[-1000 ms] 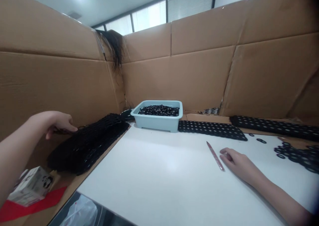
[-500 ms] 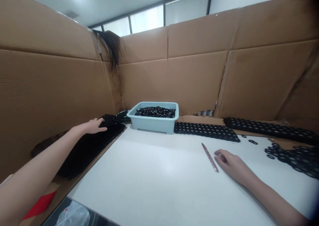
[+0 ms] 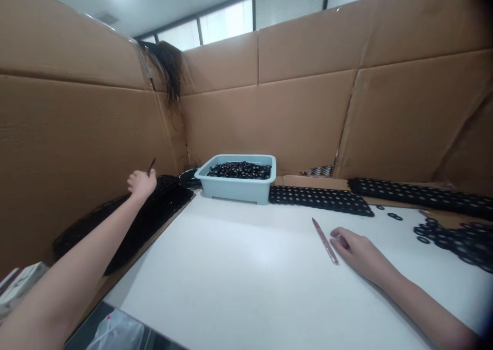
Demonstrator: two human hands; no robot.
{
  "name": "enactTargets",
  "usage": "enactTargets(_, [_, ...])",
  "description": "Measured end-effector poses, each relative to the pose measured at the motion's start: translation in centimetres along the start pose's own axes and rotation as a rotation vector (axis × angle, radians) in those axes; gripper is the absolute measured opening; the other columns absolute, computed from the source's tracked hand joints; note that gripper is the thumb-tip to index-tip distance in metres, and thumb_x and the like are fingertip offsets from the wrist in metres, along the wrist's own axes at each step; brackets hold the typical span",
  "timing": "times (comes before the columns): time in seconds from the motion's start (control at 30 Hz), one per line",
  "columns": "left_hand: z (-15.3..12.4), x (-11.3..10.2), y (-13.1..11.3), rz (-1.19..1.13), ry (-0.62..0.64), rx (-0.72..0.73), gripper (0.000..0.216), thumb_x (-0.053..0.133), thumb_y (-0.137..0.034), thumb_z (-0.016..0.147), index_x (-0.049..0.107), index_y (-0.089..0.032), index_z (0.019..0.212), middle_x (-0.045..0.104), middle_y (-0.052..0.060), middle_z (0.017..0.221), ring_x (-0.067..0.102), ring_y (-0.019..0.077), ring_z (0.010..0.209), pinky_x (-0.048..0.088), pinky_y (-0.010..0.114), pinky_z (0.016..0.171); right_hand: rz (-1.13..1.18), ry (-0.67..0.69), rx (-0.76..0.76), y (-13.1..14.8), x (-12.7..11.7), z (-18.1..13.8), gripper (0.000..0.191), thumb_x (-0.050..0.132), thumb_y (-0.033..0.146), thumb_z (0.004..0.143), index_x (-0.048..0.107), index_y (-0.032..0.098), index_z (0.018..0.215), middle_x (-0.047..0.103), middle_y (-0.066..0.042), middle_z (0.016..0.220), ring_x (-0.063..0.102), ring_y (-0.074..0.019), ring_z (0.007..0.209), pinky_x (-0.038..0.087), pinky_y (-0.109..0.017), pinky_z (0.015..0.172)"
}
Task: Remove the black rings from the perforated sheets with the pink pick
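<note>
My left hand (image 3: 141, 183) is raised over a long black pile of what looks like hair (image 3: 142, 232) at the left. Its fingers are closed on a thin dark lock of hair (image 3: 152, 165), whose tip sticks up above them. My right hand (image 3: 356, 247) lies on the white table (image 3: 239, 268), fingers loosely bent and a gap between thumb and forefinger. Nothing shows in it. Just left of its fingertips lies a slim, pointed reddish tool (image 3: 324, 241), apart from the hand; I cannot make out its kind.
A pale blue basin (image 3: 234, 191) of small black rings stands at the back. Black mats with pale dots (image 3: 319, 200) lie right of it, near loose black rings (image 3: 442, 237). Cardboard walls (image 3: 300, 108) enclose the table. A plastic bag (image 3: 117, 332) sits below the front left edge.
My left hand has risen from the black pile, closing its spread fingers on a thin dark lock of hair. My right hand has stayed where it was.
</note>
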State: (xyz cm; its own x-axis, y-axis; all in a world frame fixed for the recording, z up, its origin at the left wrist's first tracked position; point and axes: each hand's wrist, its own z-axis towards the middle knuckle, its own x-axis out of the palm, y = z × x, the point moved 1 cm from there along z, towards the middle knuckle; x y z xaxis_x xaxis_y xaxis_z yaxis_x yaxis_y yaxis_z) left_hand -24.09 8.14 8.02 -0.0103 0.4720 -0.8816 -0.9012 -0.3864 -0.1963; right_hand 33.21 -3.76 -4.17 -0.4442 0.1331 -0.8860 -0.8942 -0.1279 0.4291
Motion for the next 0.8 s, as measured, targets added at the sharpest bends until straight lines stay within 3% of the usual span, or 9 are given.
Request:
enactTargets(0.13, [-1.1,1.6,-1.6,0.020,0.026,-0.122,0.086,0.035,-0.063,0.069,0.032,0.006,0.121,0.040,0.036,0.118,0.036,0.0483,0.110,0.022,0.063,0.084,-0.022,-0.006,-0.016,0.3,-0.2,-0.2,0.025,0.034,0.038,0.079,0.052,0.021,0.085,0.060,-0.005,0.074,0.054,-0.0203,0.065,0.038,-0.030,0.060])
enactTargets(0.23, [-2.4,1.4,-3.0,0.096,-0.003,-0.098,0.090,0.042,-0.066,0.064,0.036,0.007,0.117,0.041,0.036,0.115,0.035,0.0494,0.109,0.016,0.063,0.088,-0.029,-0.010,-0.026,0.4,0.0,-0.1,0.027,0.032,0.038,0.081,0.052,0.020,0.083,0.060,-0.006,0.076,0.054,-0.0212,0.067,0.039,-0.031,0.061])
enactTargets(0.37, [-5.5,-0.5,-6.4,0.127,-0.313,0.300,0.061,0.036,-0.049,0.077,0.038,0.000,0.115,0.046,0.027,0.114,0.038,0.0386,0.111,0.021,0.053,0.093,0.026,-0.063,-0.092,1.2,0.6,-0.1,0.032,0.029,0.040,0.083,0.052,0.020,0.093,0.058,-0.009,0.094,0.054,-0.0227,0.085,0.041,-0.033,0.073])
enactTargets(0.5, [-11.6,-1.0,-11.7,0.032,-0.319,0.802,0.036,0.035,-0.037,0.081,0.047,-0.014,0.106,0.053,0.018,0.107,0.046,0.0295,0.105,0.030,0.047,0.093,0.042,-0.053,-0.230,2.4,1.4,-0.3,0.038,0.033,0.043,0.082,0.046,0.023,0.112,0.048,-0.009,0.120,0.046,-0.0240,0.107,0.038,-0.036,0.086])
enactTargets(0.6, [-17.1,-0.2,-15.4,0.061,-0.261,1.195,0.025,0.035,-0.031,0.082,0.053,-0.022,0.097,0.056,0.015,0.104,0.046,0.0280,0.107,0.027,0.048,0.098,0.000,0.013,-0.247,2.7,1.8,-0.5,0.038,0.034,0.045,0.082,0.049,0.025,0.110,0.048,-0.007,0.121,0.042,-0.0249,0.112,0.036,-0.039,0.089])
enactTargets(0.7, [-19.3,0.0,-17.4,0.067,-0.196,1.333,0.019,0.037,-0.035,0.081,0.054,-0.032,0.089,0.060,0.006,0.098,0.047,0.0193,0.108,0.029,0.034,0.102,-0.014,0.012,-0.193,2.0,1.8,-0.5,0.039,0.033,0.046,0.081,0.051,0.022,0.107,0.049,-0.010,0.119,0.041,-0.0267,0.112,0.037,-0.040,0.087])
enactTargets(0.8, [-15.5,-1.5,-15.7,0.094,-0.192,1.198,0.028,0.031,-0.035,0.083,0.057,-0.024,0.087,0.061,0.010,0.088,0.053,0.0235,0.096,0.029,0.042,0.098,-0.039,-0.005,-0.147,1.2,1.7,-0.3,0.040,0.035,0.048,0.080,0.051,0.021,0.104,0.049,-0.012,0.119,0.041,-0.0285,0.111,0.036,-0.042,0.085])
